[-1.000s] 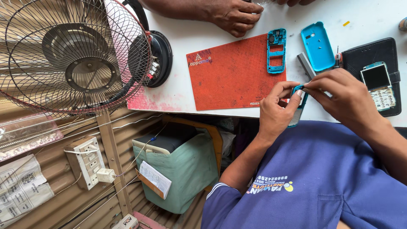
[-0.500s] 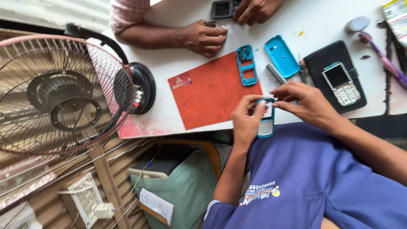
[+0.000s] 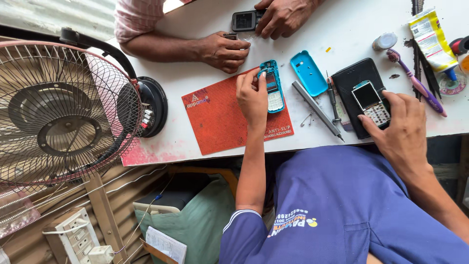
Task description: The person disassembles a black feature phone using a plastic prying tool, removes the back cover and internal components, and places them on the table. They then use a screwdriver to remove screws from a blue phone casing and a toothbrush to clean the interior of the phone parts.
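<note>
**A:** Where the white table (image 3: 342, 29) meets my lap, what have I got at its near edge?

**B:** Your right hand (image 3: 400, 132) lies spread wide over the near right part. Its fingertips rest on a black case (image 3: 359, 73), touching the lower end of a small keypad phone (image 3: 370, 100) that lies on it. I see no grip.

**A:** And my left hand (image 3: 252, 95)?

**B:** A little farther in, over a red mat (image 3: 220, 122) that reaches the near edge. Its fingers are bent close together and hold the teal phone (image 3: 273, 90) by its upper end and left side. That phone lies face up on the mat's far right corner.

**A:** Between the two phones?

**B:** A grey rod (image 3: 315, 106) and a screwdriver (image 3: 332, 100) lie there, with a blue back cover (image 3: 308, 72) just beyond them. A purple toothbrush (image 3: 417, 83) lies toward the right edge.

**A:** Farther still?

**B:** At the far edge, a co-worker's hand (image 3: 222, 49) rests just beyond the mat. Their other hand (image 3: 283, 17) touches a dark phone (image 3: 244, 20). A fan (image 3: 58, 112) stands at the left edge.
</note>
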